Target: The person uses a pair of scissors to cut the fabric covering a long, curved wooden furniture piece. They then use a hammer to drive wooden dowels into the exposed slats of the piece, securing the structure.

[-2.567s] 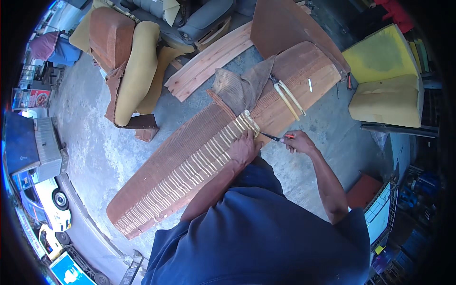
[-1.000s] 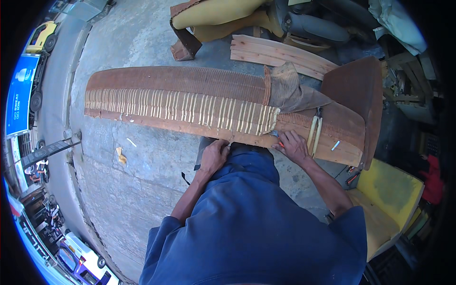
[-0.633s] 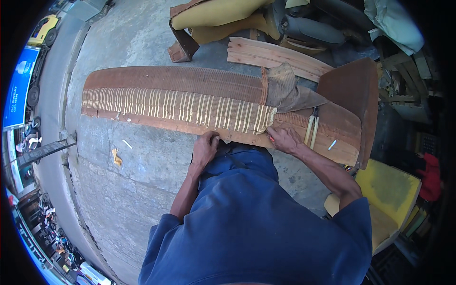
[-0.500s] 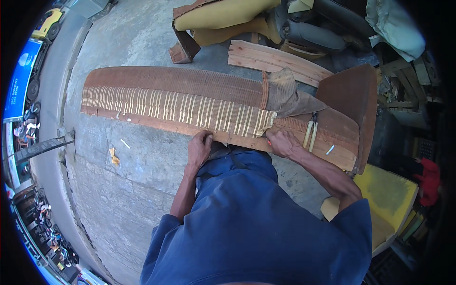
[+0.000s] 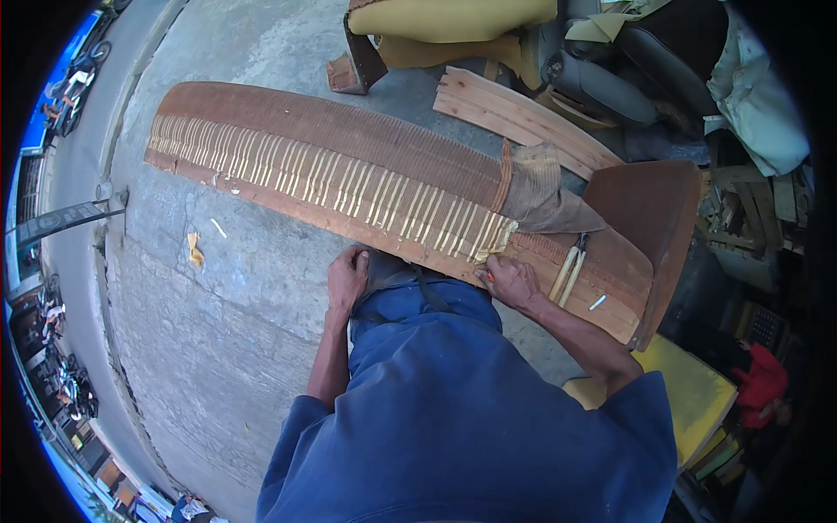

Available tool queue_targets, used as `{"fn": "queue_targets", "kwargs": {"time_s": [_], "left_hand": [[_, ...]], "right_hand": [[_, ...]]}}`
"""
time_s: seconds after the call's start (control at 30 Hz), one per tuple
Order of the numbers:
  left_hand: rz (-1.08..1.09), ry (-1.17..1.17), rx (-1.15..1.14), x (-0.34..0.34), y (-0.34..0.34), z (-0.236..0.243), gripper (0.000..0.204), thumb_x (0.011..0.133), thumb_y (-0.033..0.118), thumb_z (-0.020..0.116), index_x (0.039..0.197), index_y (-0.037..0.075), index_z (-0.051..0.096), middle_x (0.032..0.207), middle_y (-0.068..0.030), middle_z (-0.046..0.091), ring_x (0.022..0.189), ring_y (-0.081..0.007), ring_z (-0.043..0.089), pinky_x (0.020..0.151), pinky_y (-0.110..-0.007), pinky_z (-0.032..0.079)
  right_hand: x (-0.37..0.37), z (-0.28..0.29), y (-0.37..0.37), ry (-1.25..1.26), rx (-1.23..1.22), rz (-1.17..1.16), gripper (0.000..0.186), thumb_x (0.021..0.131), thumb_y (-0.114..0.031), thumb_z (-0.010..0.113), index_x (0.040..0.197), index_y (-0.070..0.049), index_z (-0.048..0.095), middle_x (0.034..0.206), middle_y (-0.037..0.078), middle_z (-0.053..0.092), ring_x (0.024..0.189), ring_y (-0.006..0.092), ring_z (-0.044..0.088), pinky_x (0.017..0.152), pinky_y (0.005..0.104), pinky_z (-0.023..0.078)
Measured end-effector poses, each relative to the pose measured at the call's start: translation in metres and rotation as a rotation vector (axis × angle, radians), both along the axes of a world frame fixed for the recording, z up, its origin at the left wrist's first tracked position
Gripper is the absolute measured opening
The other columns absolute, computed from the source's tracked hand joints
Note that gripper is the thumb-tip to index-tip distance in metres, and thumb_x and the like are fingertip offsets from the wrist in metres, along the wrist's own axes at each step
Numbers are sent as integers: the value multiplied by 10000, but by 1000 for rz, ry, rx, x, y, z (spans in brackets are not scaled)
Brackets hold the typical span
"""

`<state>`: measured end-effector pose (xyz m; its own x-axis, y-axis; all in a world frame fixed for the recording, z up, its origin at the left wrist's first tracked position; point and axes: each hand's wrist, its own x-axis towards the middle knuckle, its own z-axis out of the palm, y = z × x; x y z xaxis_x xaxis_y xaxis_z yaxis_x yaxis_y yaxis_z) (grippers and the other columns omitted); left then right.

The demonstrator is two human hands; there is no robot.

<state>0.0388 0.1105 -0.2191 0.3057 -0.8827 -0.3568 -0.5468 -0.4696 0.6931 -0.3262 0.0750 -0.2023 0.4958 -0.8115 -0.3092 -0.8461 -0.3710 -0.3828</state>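
The long brown upholstered panel (image 5: 305, 113) lies across the view, with a band of pale striped ribbing (image 5: 331, 179) along its near side. My left hand (image 5: 350, 275) is closed just below the near edge, its grip unclear. My right hand (image 5: 510, 283) is closed around a mostly hidden red-handled tool (image 5: 491, 278) by the frayed end of the band. Right of this hand are a long pale-handled tool (image 5: 567, 277) and a white stick (image 5: 597, 302). A folded greyish cloth (image 5: 545, 200) lies over the panel’s right part.
Wooden planks (image 5: 506, 109), foam and upholstery pieces (image 5: 453, 19) and a brown board (image 5: 654, 200) are behind. A yellow seat piece (image 5: 684, 392) and someone in red (image 5: 760, 383) are right. A road (image 5: 74, 253) with motorbikes and a post (image 5: 65, 218) are left.
The view has turned, so the panel slants down rightward. Since a second ago my left hand has moved left along the edge; my right hand stays by the frayed band end.
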Motion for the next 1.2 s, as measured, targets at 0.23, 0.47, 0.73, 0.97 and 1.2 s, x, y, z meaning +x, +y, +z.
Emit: {"fn": "queue_targets", "kwargs": {"time_s": [0.23,0.47,0.73,0.97,1.2], "left_hand": [[3,7,110,5,-20,-6,337,986,314,653,922,-8,732,771,-226,708,727,-396,710,697,-459,538],[-2,9,62,10,-12,5,295,988,273,649,1000,-7,743,783,-223,708,724,-372,710,703,-434,543],[64,-119,-75,-5,-8,14,305,973,176,648,1236,27,682,1216,-234,671,1092,-395,662,921,-452,533],[-91,-502,-298,-31,-48,4,539,976,254,632,1469,68,521,1603,-246,390,1504,-484,310,1199,-608,301],[-79,-510,-181,0,-55,17,294,992,297,607,1001,38,744,1061,-243,704,1028,-359,679,1084,-549,418]], "right_hand": [[15,35,-26,199,230,18,270,907,-212,598,1033,20,656,846,310,707,835,491,714,788,584,567],[24,46,-31,193,348,-3,242,843,-159,604,960,34,692,834,335,698,839,510,713,799,575,573],[8,33,-16,91,201,-68,242,874,-230,666,998,-23,649,944,249,721,880,473,706,762,558,553],[-22,28,-9,57,262,-147,289,952,-307,674,1008,-30,615,966,237,717,912,449,708,780,552,543],[-19,43,-6,63,282,-186,294,936,-287,698,1075,-36,637,1004,220,724,947,432,711,818,540,544]]}}
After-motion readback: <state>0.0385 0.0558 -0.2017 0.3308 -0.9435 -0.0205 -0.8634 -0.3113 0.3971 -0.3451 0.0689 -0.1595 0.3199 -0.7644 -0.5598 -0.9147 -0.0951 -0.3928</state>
